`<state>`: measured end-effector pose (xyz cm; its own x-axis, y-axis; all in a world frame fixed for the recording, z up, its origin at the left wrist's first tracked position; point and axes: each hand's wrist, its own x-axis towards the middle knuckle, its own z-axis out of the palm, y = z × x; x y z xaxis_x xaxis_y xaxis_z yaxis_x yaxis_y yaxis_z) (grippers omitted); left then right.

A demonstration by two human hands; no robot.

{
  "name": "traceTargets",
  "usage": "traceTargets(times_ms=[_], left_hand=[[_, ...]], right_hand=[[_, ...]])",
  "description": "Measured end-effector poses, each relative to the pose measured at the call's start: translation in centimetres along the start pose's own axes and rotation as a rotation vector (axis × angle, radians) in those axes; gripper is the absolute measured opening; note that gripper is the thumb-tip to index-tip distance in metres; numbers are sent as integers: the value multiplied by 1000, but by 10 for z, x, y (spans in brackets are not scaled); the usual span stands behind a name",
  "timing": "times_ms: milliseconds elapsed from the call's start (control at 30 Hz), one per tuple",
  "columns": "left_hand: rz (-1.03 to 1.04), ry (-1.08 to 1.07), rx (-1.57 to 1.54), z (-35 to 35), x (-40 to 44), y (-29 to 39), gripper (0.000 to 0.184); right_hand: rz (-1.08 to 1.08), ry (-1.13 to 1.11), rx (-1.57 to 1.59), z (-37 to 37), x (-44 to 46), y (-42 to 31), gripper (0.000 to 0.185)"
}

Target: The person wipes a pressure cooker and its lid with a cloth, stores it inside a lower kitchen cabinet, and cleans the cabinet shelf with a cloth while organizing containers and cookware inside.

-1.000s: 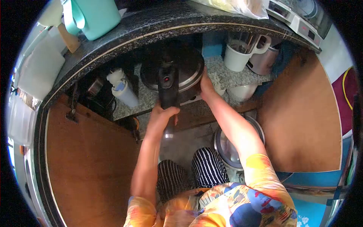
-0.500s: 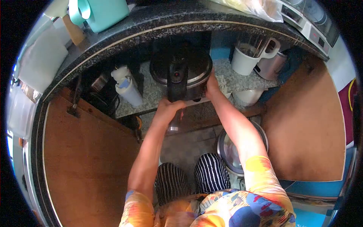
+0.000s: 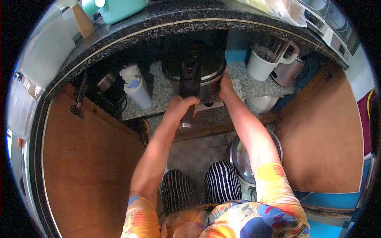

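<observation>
A dark pressure cooker (image 3: 210, 88) with a black lid and a long black handle stands inside the open cabinet, above the stone shelf (image 3: 158, 93). My left hand (image 3: 181, 109) is wrapped round the handle, which points toward me. Against the cooker's right side, my right hand (image 3: 226, 86) grips the body; its fingertips are partly hidden. Whether the cooker's base rests fully on the shelf, I cannot tell. To the left stands a white cylindrical container (image 3: 138, 92).
Right of the cooker are a white jug-like container (image 3: 260, 65), a metallic appliance (image 3: 287, 73) and a white bowl (image 3: 262, 102). Open cabinet doors flank me, left (image 3: 87, 166) and right (image 3: 321, 135). The countertop edge (image 3: 190, 25) overhangs above. A round glass lid (image 3: 248, 158) sits low near my knee.
The pressure cooker's handle and my left hand have shifted slightly deeper into the cabinet. My right hand stays on the cooker's side. The whole view has moved a little.
</observation>
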<state>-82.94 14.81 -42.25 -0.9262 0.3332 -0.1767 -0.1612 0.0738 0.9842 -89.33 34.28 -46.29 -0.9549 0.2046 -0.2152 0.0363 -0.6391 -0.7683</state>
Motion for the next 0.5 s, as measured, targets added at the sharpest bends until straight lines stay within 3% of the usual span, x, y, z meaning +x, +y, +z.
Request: traceTargets(times_ms=[100,200,500], left_hand=[[-20,-13,4,0,9,2,23],[-48,-28,-3,0,29,-4,22],[-56,102,-68,29,90,-7,22]], right_hand=[[-123,12,-76,1,-10,4,64],[-271,-13,-157,-20,-7,27,72],[-188,-157,-248,-4,-80,31,68]])
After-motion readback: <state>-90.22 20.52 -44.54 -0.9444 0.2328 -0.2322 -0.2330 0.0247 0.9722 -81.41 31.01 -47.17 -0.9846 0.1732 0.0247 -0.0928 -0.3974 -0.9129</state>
